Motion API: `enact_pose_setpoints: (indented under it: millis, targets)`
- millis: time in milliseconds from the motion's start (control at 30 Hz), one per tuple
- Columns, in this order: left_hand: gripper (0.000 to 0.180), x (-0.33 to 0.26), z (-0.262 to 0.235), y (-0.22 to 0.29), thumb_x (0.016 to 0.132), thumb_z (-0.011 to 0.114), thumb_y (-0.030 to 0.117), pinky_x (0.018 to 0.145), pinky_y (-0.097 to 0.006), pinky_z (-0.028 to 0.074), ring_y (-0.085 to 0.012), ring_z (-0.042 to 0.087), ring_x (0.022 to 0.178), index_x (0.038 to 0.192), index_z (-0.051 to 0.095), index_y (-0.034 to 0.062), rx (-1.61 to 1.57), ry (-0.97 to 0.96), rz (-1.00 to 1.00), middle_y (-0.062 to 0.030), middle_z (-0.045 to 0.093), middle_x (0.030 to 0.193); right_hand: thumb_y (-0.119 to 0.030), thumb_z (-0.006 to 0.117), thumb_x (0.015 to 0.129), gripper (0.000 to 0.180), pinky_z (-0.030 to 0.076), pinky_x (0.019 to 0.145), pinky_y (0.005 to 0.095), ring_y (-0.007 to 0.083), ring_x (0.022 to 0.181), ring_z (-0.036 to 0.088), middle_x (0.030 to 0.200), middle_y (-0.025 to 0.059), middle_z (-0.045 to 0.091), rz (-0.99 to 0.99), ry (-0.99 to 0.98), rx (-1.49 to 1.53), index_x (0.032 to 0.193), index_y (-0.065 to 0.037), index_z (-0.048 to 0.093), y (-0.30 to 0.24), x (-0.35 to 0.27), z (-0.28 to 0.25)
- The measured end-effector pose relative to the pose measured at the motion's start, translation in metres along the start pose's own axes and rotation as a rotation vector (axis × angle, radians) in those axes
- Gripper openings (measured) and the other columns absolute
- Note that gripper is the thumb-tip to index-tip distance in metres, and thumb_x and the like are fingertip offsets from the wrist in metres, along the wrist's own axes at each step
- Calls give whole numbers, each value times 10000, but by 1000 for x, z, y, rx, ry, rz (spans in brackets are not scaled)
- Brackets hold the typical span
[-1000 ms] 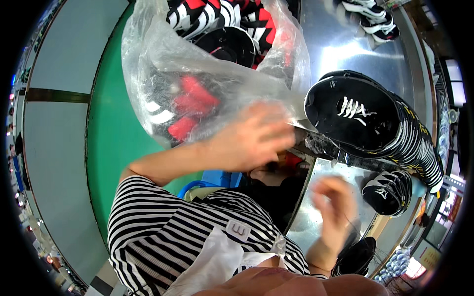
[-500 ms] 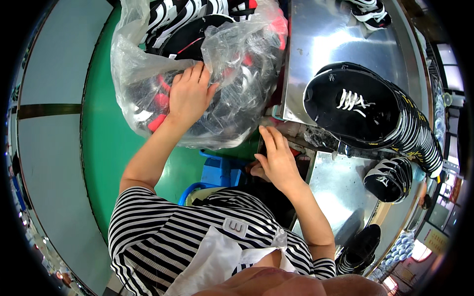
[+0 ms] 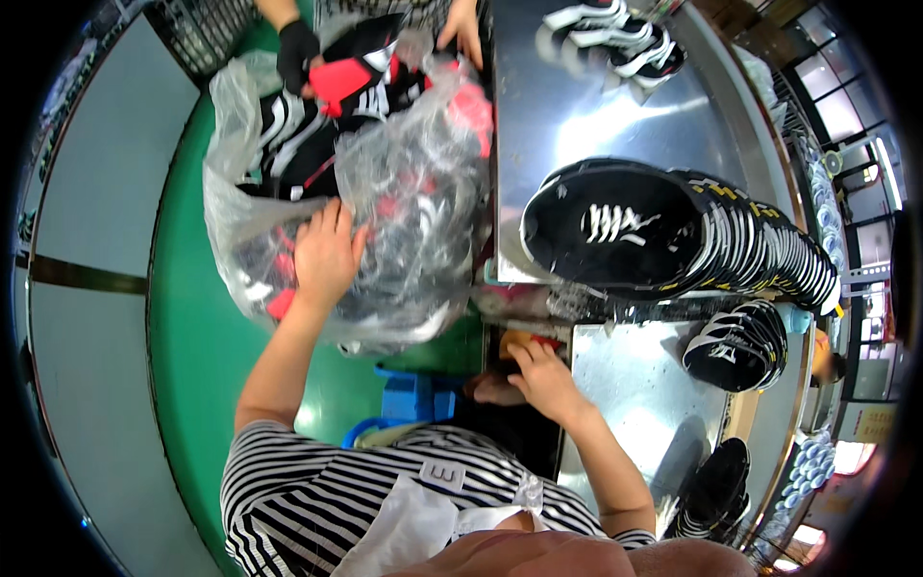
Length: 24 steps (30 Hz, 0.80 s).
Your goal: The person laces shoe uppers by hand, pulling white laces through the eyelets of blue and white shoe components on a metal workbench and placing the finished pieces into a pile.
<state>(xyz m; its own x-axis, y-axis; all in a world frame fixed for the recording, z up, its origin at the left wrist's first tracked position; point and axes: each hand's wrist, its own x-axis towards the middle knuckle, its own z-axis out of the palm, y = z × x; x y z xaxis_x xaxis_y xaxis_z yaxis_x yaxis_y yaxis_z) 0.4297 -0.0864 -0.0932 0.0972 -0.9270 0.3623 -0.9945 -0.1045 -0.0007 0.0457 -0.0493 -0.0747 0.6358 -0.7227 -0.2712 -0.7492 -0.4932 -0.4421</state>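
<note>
A large clear plastic bag [image 3: 404,279] full of black, white and red shoe uppers stands in front of me. My left hand [image 3: 327,255] grips its near rim, fingers hooked over the plastic. Black and white uppers [image 3: 288,144] show in the bag's mouth. My right hand [image 3: 548,387] hangs beside the low metal table, fingers apart and nothing visible in it. Its fingertips are close to an orange and red thing [image 3: 527,346] under the table edge; whether they touch it I cannot tell. At the far side, another person's gloved hand [image 3: 296,60] holds a red and black shoe upper [image 3: 346,82].
A long fanned stack of black uppers [image 3: 615,226] lies on the steel table [image 3: 538,125] at right, with several more uppers [image 3: 625,43] behind. Smaller stacks [image 3: 735,348] stand nearer me. A blue stool [image 3: 418,396] is below the bag. The co-worker's bare hand [image 3: 463,29] is near the bag's far edge.
The co-worker's hands have come into view at the far side with a red and black upper. My right hand has drawn back toward me. My left hand stays on the bag's rim.
</note>
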Motion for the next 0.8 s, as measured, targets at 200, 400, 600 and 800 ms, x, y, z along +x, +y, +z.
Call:
enact_pose_setpoints:
  millis: [200,400,600,800]
  targets:
    - [535,-4,-9,15,875,644,314,908,-427,422,-331,541,1118,1249,500,-41,-119,70,2,-187,554,1283,-104,705,804,418,477,936,413,367,1073,572,1155,174,604,-182,173,51,1197,-12,597,-8,-9,-14]
    - [535,-21,-27,36,838,678,192,1041,-497,354,-402,424,1282,1293,480,-8,-376,218,24,-214,444,1380,-91,680,843,346,511,884,422,368,1032,605,1112,170,629,-85,194,251,1174,-20,615,-15,-23,-32]
    - [502,-32,-35,66,799,690,134,1032,-489,360,-384,427,1279,1263,523,36,-450,210,96,-184,457,1357,-100,678,854,307,529,818,412,359,963,626,1057,152,641,-122,228,221,1148,-31,619,-18,-53,-24]
    - [493,-39,-46,79,801,688,127,1028,-490,362,-378,435,1268,1259,529,34,-583,101,157,-181,460,1354,-115,662,875,273,529,776,423,365,922,629,1019,156,633,-75,310,229,1134,-41,618,-34,-94,-15]
